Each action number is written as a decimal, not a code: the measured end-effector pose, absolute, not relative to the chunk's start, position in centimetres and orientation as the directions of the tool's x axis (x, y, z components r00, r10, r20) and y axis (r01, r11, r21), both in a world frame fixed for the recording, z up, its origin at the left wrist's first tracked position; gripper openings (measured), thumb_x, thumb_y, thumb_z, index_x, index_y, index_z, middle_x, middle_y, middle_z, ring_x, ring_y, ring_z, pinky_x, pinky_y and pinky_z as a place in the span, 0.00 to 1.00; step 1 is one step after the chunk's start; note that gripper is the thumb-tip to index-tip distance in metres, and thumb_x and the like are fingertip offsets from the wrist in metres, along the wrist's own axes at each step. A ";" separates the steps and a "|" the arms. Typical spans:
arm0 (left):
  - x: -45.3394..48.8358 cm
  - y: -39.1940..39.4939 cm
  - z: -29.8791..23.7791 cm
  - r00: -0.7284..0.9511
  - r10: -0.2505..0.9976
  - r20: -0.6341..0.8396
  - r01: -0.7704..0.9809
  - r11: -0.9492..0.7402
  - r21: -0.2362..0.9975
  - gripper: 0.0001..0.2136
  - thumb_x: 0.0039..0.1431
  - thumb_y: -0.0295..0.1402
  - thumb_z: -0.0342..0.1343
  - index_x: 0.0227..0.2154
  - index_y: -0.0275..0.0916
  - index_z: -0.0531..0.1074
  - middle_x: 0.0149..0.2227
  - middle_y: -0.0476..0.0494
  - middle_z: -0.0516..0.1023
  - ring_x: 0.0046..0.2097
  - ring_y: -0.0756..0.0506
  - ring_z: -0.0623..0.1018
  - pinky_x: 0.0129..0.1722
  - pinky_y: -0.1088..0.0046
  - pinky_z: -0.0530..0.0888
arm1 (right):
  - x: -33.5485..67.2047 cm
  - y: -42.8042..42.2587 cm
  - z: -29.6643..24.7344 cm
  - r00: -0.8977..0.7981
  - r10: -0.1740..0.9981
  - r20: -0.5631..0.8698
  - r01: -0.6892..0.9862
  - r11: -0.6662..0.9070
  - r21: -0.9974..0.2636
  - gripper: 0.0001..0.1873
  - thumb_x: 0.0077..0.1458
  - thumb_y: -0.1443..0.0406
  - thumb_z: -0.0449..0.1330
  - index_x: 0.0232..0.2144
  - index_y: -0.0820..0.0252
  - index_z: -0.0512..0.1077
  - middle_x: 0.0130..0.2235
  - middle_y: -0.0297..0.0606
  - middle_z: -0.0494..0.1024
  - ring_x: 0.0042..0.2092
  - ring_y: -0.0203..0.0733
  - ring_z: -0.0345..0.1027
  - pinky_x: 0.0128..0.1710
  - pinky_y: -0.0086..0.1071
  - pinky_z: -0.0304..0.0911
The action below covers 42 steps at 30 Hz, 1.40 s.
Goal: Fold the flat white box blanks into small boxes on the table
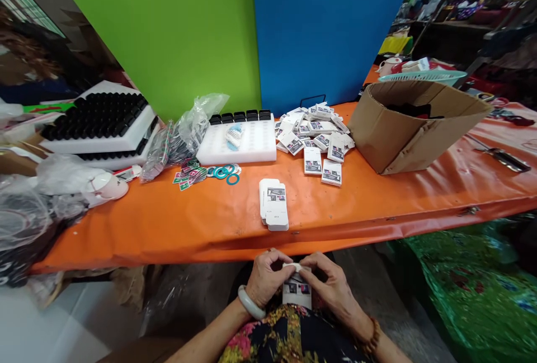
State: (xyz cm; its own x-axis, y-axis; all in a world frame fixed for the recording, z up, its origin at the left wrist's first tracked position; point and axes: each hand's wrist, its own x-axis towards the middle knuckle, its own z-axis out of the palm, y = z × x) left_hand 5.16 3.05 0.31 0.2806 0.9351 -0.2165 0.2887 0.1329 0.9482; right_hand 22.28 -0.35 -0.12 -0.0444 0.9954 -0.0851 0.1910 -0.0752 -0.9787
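Low in front of my body, below the table edge, a small white printed box (297, 294) is held between both hands. My left hand (267, 277), with a pale bangle at the wrist, pinches the left side of its top end. On the other side my right hand (328, 280) pinches the same white flap end with thumb and forefinger. The box's lower end rests against my patterned clothing. On the table just ahead lies a flattened printed carton (274, 204) of the same kind, its flaps sticking out.
Behind are a heap of white boxes (312, 128), a foam tray (239, 150) with black pieces, teal rings (222, 171) and small cards (191, 175). A cardboard box (403, 133) stands right. Stacked foam trays (100, 139) and a white mouse (107, 187) are left. Blue and green panels rise behind.
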 end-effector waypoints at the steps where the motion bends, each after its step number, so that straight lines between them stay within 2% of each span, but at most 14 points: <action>1: 5.3 3.2 0.4 0.269 0.933 -0.240 0.274 0.164 0.948 0.08 0.48 0.35 0.59 0.27 0.34 0.75 0.24 0.47 0.73 0.27 0.50 0.69 0.28 0.77 0.65 | 22.2 -0.2 0.0 -0.029 0.991 -0.127 0.161 -0.121 -0.979 0.11 0.50 0.58 0.61 0.27 0.61 0.73 0.28 0.36 0.72 0.31 0.39 0.65 0.32 0.30 0.60; 5: 5.9 3.9 1.0 0.280 0.904 -0.323 0.244 0.259 0.935 0.07 0.48 0.34 0.57 0.24 0.34 0.73 0.19 0.52 0.68 0.22 0.53 0.65 0.24 0.77 0.61 | 22.0 0.7 0.6 -0.069 0.934 -0.351 -0.101 -0.356 -0.929 0.13 0.45 0.56 0.64 0.24 0.61 0.71 0.25 0.32 0.71 0.27 0.35 0.62 0.28 0.27 0.58; 9: 5.7 4.3 1.6 0.335 0.892 -0.304 0.287 0.210 0.934 0.07 0.47 0.32 0.58 0.21 0.34 0.74 0.20 0.50 0.71 0.25 0.51 0.67 0.26 0.76 0.63 | 22.1 1.0 0.4 -0.086 0.897 -0.433 -0.218 -0.441 -0.871 0.15 0.40 0.56 0.67 0.21 0.62 0.70 0.20 0.29 0.68 0.23 0.32 0.57 0.25 0.26 0.54; 15: 4.8 3.7 0.4 0.407 0.824 -0.394 0.243 0.319 0.916 0.11 0.45 0.37 0.62 0.25 0.32 0.75 0.22 0.48 0.73 0.25 0.50 0.69 0.27 0.75 0.65 | 22.4 -0.1 -1.0 -0.075 0.923 -0.377 -0.062 -0.382 -0.922 0.17 0.41 0.53 0.66 0.23 0.63 0.74 0.23 0.35 0.73 0.26 0.36 0.63 0.28 0.29 0.59; 18: 4.8 3.3 -0.7 0.381 0.840 -0.386 0.287 0.289 0.913 0.10 0.45 0.36 0.62 0.23 0.32 0.73 0.21 0.50 0.71 0.24 0.51 0.67 0.25 0.76 0.62 | 22.3 -0.5 -1.6 -0.101 0.931 -0.350 0.033 -0.349 -0.937 0.16 0.41 0.55 0.66 0.25 0.63 0.75 0.26 0.37 0.75 0.28 0.38 0.65 0.29 0.30 0.60; 24: 5.7 3.4 -0.3 0.321 0.902 -0.289 0.294 0.195 0.936 0.08 0.48 0.34 0.59 0.23 0.35 0.69 0.21 0.52 0.68 0.25 0.52 0.67 0.25 0.77 0.64 | 23.0 1.5 0.0 -0.216 0.904 -0.368 0.184 -0.333 -0.925 0.09 0.42 0.63 0.64 0.22 0.62 0.69 0.22 0.31 0.70 0.23 0.32 0.62 0.22 0.25 0.57; 27: 5.6 4.8 1.1 0.241 0.963 -0.116 0.247 0.055 0.967 0.05 0.51 0.33 0.56 0.29 0.36 0.69 0.29 0.49 0.73 0.33 0.49 0.73 0.34 0.74 0.70 | 24.9 5.7 2.4 -0.278 0.910 -0.308 0.234 -0.247 -0.940 0.10 0.41 0.62 0.65 0.23 0.61 0.68 0.22 0.30 0.70 0.22 0.31 0.61 0.18 0.24 0.56; 29: 5.2 6.2 1.9 0.166 0.986 -0.003 0.237 -0.037 0.971 0.06 0.53 0.33 0.55 0.33 0.37 0.69 0.35 0.45 0.74 0.37 0.47 0.75 0.39 0.71 0.71 | 26.7 10.0 4.6 -0.197 0.964 -0.179 0.249 -0.127 -0.960 0.12 0.41 0.61 0.66 0.24 0.62 0.68 0.24 0.32 0.71 0.24 0.32 0.64 0.21 0.24 0.60; 31: 4.7 7.7 2.5 0.092 0.992 0.089 0.257 -0.110 0.960 0.06 0.54 0.33 0.54 0.34 0.37 0.69 0.39 0.42 0.75 0.39 0.46 0.76 0.42 0.68 0.72 | 28.4 14.8 7.0 -0.006 0.997 -0.076 0.185 -0.074 -0.980 0.16 0.43 0.57 0.66 0.29 0.61 0.68 0.27 0.34 0.73 0.25 0.33 0.67 0.21 0.26 0.64; 34: 4.1 9.4 2.7 0.031 0.974 0.223 0.376 -0.218 0.900 0.07 0.53 0.31 0.54 0.36 0.39 0.70 0.43 0.40 0.75 0.44 0.43 0.75 0.46 0.62 0.72 | 29.5 20.5 10.0 0.328 0.937 0.122 0.000 0.130 -0.992 0.24 0.42 0.55 0.66 0.38 0.58 0.63 0.36 0.36 0.74 0.31 0.36 0.72 0.30 0.32 0.71; 35: 4.0 9.8 2.6 0.026 0.966 0.258 0.421 -0.244 0.874 0.07 0.53 0.30 0.55 0.37 0.39 0.70 0.44 0.40 0.74 0.46 0.42 0.74 0.47 0.61 0.71 | 29.3 21.6 10.6 0.407 0.897 0.170 0.038 0.169 -0.985 0.25 0.43 0.55 0.65 0.40 0.57 0.62 0.38 0.37 0.73 0.32 0.36 0.72 0.31 0.32 0.72; 37: 3.9 10.4 2.1 0.033 0.955 0.296 0.499 -0.273 0.823 0.09 0.53 0.28 0.55 0.39 0.39 0.70 0.47 0.39 0.73 0.50 0.41 0.73 0.50 0.58 0.69 | 27.9 22.3 10.8 0.396 0.876 0.274 0.222 0.198 -0.955 0.24 0.44 0.55 0.64 0.42 0.57 0.62 0.41 0.38 0.71 0.33 0.36 0.71 0.32 0.34 0.71; 39: 4.0 10.7 1.4 0.054 0.952 0.300 0.563 -0.278 0.778 0.13 0.52 0.27 0.56 0.42 0.39 0.69 0.51 0.37 0.70 0.53 0.39 0.70 0.52 0.56 0.68 | 25.8 21.6 9.8 0.188 0.931 0.313 0.459 0.198 -0.866 0.17 0.49 0.58 0.61 0.39 0.58 0.64 0.40 0.39 0.72 0.34 0.38 0.70 0.32 0.34 0.70; 42: 4.3 11.0 0.3 0.087 0.958 0.274 0.644 -0.264 0.718 0.19 0.49 0.26 0.59 0.46 0.39 0.68 0.55 0.36 0.65 0.57 0.37 0.66 0.54 0.53 0.66 | 22.5 19.6 7.5 -0.148 0.972 0.182 0.719 0.232 -0.655 0.06 0.55 0.64 0.55 0.36 0.61 0.67 0.37 0.41 0.74 0.37 0.40 0.69 0.37 0.34 0.67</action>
State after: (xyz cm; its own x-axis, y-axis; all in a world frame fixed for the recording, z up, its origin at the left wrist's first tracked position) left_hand 4.28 10.96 0.29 0.0868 0.9577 0.2744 0.6437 -0.2641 0.7183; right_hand 22.53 19.64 7.52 -0.1481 0.9720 0.1824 0.7185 0.2325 -0.6555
